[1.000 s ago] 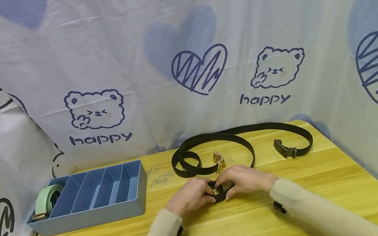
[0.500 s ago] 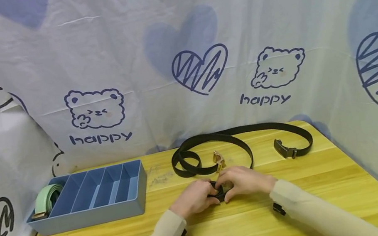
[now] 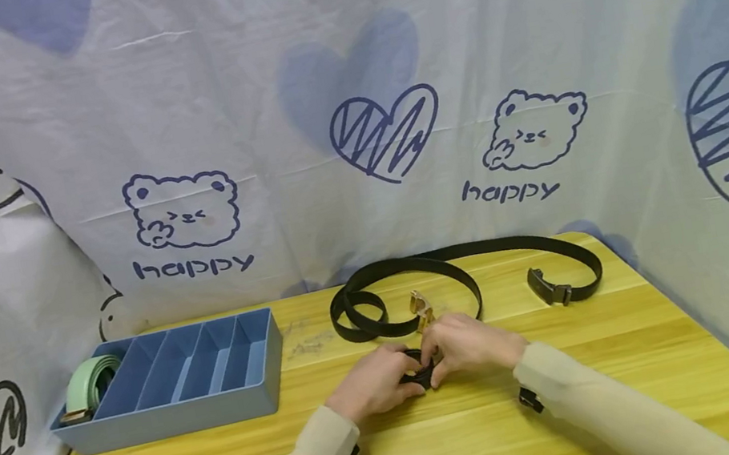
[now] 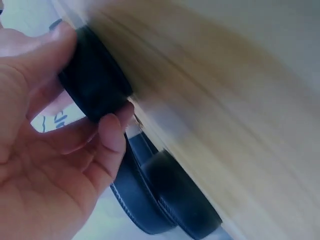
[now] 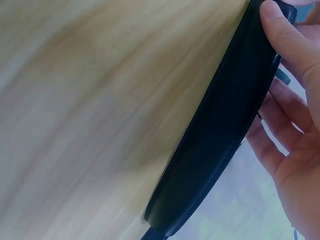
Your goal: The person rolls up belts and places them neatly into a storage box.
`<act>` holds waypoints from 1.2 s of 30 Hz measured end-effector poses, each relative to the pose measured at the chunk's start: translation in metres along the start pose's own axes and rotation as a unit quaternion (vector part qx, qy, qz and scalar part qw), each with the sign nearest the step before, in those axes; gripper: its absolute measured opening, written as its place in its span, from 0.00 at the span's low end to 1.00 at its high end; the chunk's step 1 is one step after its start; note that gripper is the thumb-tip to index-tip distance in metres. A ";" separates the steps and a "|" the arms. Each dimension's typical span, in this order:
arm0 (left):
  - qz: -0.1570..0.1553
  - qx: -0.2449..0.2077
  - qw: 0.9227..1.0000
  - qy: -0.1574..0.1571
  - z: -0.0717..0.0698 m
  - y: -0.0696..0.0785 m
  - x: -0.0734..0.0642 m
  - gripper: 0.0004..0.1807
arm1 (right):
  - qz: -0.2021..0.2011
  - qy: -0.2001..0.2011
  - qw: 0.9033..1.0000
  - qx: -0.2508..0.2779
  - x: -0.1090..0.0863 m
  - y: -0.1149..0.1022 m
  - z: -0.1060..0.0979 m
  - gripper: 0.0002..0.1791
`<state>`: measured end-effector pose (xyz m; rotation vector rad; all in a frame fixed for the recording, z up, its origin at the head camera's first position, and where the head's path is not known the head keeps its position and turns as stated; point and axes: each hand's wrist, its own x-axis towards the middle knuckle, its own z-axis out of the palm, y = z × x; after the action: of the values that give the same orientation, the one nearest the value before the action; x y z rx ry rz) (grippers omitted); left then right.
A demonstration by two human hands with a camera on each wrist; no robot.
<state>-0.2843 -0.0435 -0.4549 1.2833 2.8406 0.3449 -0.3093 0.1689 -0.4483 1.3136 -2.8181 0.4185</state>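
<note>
Near the table's middle, both hands hold a small rolled coil of black belt [image 3: 421, 380] standing on its edge. The left hand [image 3: 375, 382] grips the coil's left side between thumb and fingers; the left wrist view shows the rolled strap [image 4: 95, 75] between them. From the right, the right hand [image 3: 469, 343] pinches the belt, with the thumb on the strap [image 5: 220, 125] in the right wrist view. Behind the hands, black strap [image 3: 444, 264] lies in wide loops. A gold buckle [image 3: 421, 310] sits just beyond the fingers. The coil's inside is mostly hidden by fingers.
A blue divided box [image 3: 172, 422] stands at the left, with a rolled light-green belt [image 3: 86, 384] in its leftmost compartment. At the back right lies a dark buckle [image 3: 549, 289] on a black strap end. A printed cloth [image 3: 303, 214] hangs behind the table.
The coil between the hands looks smaller and tighter. The hands have drawn closer together, and the right side of the wide loop behind them has shifted left.
</note>
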 end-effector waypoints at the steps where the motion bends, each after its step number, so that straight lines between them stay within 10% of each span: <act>1: -0.003 0.007 1.000 0.001 0.000 0.001 0.000 0.10 | -0.002 -0.002 1.000 0.001 0.000 0.000 0.000 0.17; 21: 0.051 0.068 0.996 0.007 0.000 -0.001 0.007 0.11 | -0.039 0.011 0.998 -0.049 -0.006 0.007 0.003 0.22; 36: 0.009 0.050 0.998 -0.032 -0.004 0.007 0.006 0.13 | -0.031 0.003 0.999 -0.041 -0.003 0.004 0.003 0.21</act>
<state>-0.2839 -0.0352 -0.4489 1.3124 2.8260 0.1613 -0.3099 0.1731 -0.4523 1.3760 -2.7488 0.3011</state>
